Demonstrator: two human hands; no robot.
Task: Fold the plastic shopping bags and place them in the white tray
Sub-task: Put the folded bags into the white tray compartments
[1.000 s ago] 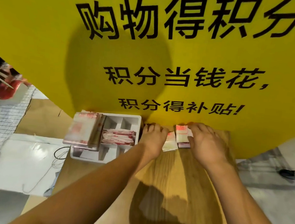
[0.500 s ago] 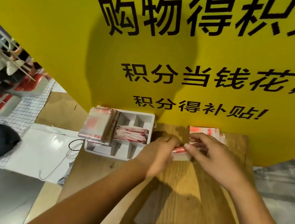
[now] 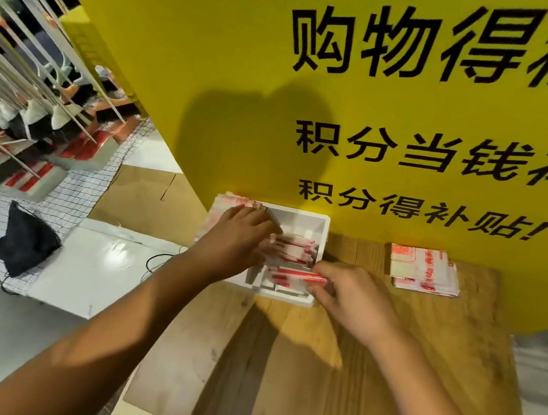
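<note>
The folded bag lies with its long axis left to right at frame centre, low over the near compartment of the white tray. The right hand, the nearer one, pinches its right end. The left hand reaches onto the filed bags just behind, its grip too blurred to tell. More bags wait rightward on the desk.

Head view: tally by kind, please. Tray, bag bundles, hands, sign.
white tray: 1
bag bundles: 4 (pile under left hand, tray stack, folded bag in right hand, flat stack on table)
hands: 2
yellow sign: 1
total: 8
</note>
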